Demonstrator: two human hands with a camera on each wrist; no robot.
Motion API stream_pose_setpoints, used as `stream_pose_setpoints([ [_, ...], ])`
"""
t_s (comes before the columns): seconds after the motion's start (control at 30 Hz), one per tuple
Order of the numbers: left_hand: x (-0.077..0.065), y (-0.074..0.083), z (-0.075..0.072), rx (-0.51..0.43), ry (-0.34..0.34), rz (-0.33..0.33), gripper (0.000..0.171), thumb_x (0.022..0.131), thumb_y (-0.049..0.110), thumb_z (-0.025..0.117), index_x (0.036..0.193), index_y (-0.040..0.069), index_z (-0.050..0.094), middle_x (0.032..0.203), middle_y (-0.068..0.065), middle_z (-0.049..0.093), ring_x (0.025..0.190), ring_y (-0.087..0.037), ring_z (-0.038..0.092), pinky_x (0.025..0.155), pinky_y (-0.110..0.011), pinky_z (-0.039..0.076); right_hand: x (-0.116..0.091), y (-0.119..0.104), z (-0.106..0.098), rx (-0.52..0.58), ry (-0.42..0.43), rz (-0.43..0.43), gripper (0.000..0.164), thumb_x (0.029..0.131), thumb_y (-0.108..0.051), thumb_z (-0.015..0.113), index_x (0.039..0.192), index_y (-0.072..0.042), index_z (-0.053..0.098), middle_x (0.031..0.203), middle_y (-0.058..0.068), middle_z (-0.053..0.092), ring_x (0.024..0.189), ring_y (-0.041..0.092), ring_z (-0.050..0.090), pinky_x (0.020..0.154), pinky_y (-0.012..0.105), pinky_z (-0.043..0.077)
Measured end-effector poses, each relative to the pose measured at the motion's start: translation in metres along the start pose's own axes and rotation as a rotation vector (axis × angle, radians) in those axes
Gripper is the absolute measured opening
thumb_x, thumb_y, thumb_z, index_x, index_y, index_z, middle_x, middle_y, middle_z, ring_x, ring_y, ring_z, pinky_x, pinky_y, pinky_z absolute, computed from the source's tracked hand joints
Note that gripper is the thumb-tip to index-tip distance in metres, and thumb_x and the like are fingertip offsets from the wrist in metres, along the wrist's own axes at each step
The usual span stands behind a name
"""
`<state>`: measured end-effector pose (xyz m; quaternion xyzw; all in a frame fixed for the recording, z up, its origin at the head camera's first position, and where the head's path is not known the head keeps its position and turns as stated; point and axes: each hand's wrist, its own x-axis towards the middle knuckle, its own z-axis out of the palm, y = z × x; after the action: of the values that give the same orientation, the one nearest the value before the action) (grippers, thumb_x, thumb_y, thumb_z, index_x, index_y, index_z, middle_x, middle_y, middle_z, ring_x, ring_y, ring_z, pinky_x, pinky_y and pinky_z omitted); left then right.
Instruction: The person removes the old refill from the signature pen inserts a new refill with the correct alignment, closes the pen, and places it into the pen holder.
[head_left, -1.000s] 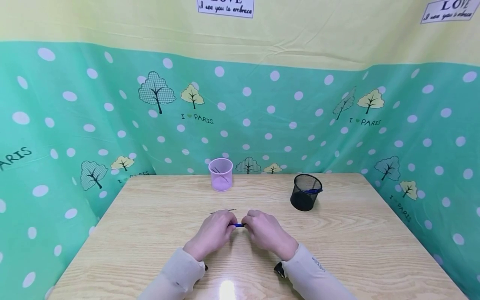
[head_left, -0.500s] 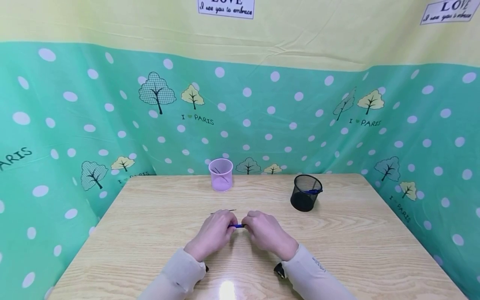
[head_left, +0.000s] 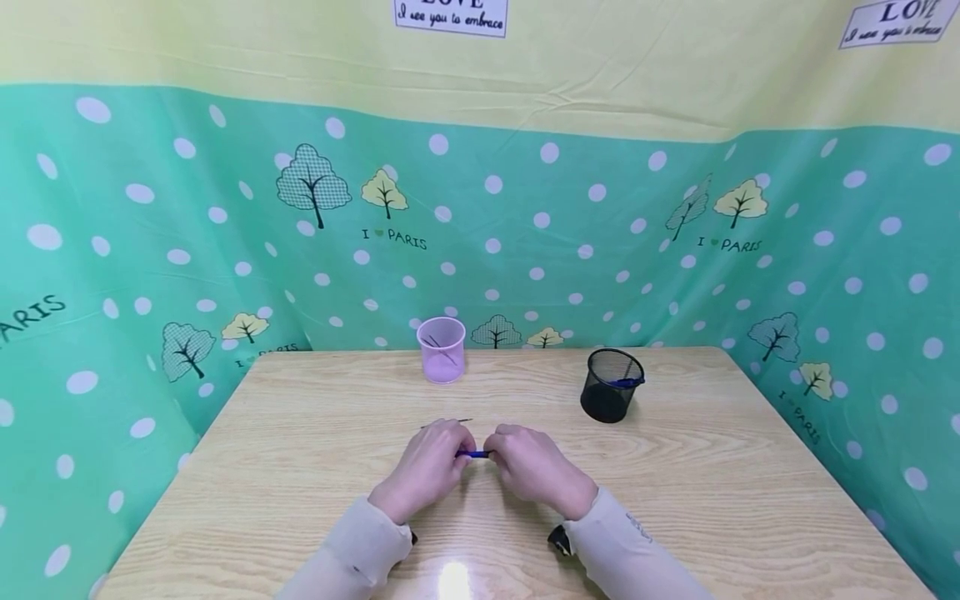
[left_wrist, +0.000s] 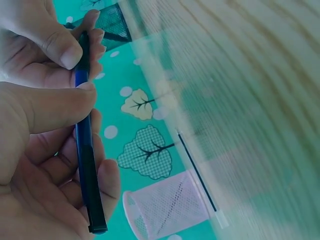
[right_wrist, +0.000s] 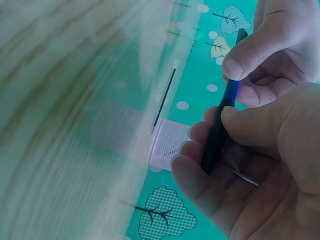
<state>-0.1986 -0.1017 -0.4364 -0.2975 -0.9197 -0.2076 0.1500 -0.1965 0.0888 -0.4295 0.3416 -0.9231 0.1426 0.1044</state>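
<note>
A blue pen with a black section [head_left: 477,454] spans the gap between my hands over the table. My left hand [head_left: 431,462] pinches the blue barrel between thumb and fingers; in the left wrist view the pen [left_wrist: 85,140] runs down along the palm to its clip end. My right hand [head_left: 534,467] grips the black end, and in the right wrist view that black part [right_wrist: 215,140] lies against curled fingers, its tip hidden. Just beyond my left hand lies a thin dark pen refill [head_left: 465,420] on the table, seen whole in the left wrist view.
A pink mesh pen cup [head_left: 443,367] with thin dark sticks in it stands at the back. To the right is a black mesh pen cup [head_left: 606,404] holding a blue pen [head_left: 626,383]. The wooden table [head_left: 300,417] ends at a green dotted curtain [head_left: 540,250].
The pen between my hands has shifted very slightly toward me. Both hands keep their hold, and the cups and the refill stay where they were.
</note>
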Motion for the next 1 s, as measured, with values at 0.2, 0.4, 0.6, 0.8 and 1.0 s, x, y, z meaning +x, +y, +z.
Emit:
stream_pose_setpoints([
  [0.2,-0.0004,-0.001,-0.0007,-0.017,-0.006,-0.014,0.016,0.076,0.009,0.077,0.083,0.018,0.066,0.081,0.01,0.059,0.076,-0.009,0.054,0.069,-0.031,0.047,0.0004,0.0007,0.0007,0.0,0.001,0.01,0.013,0.089,-0.007,0.061,0.092,-0.013,0.071,0.077,-0.008,0.055,0.069,0.006,0.052,0.06,0.023,0.048],
  [0.4,-0.0004,-0.003,-0.0027,-0.052,-0.064,-0.066,0.012,0.082,0.015,0.073,0.092,0.016,0.067,0.087,0.007,0.06,0.079,-0.009,0.055,0.072,-0.031,0.048,0.0008,0.0017,0.0023,-0.015,0.008,0.018,0.012,0.089,-0.008,0.061,0.094,-0.013,0.071,0.079,-0.008,0.056,0.07,0.006,0.053,0.061,0.023,0.049],
  [0.6,-0.0002,-0.0043,-0.0058,-0.071,-0.114,-0.088,0.006,0.085,0.015,0.07,0.091,0.016,0.068,0.086,0.007,0.06,0.077,-0.008,0.055,0.07,-0.03,0.048,0.0005,0.0013,0.0015,-0.029,0.022,0.021,0.011,0.089,-0.007,0.062,0.093,-0.013,0.071,0.08,-0.007,0.057,0.073,0.008,0.055,0.062,0.024,0.05],
  [0.8,0.0005,-0.0059,-0.0054,-0.065,-0.13,-0.079,0.004,0.086,0.014,0.068,0.09,0.016,0.069,0.085,0.008,0.061,0.077,-0.008,0.056,0.069,-0.031,0.048,0.0001,0.0009,0.0002,-0.038,0.023,0.019,0.011,0.089,-0.008,0.062,0.093,-0.013,0.071,0.08,-0.007,0.057,0.073,0.008,0.055,0.061,0.024,0.049],
  [1.0,0.0005,-0.0062,-0.0047,-0.023,-0.119,-0.041,0.007,0.085,0.011,0.069,0.087,0.017,0.069,0.083,0.009,0.06,0.075,-0.008,0.055,0.066,-0.03,0.047,0.0003,0.0012,0.0009,-0.035,0.008,0.021,0.01,0.089,-0.009,0.063,0.093,-0.013,0.071,0.08,-0.006,0.057,0.072,0.008,0.055,0.061,0.024,0.049],
])
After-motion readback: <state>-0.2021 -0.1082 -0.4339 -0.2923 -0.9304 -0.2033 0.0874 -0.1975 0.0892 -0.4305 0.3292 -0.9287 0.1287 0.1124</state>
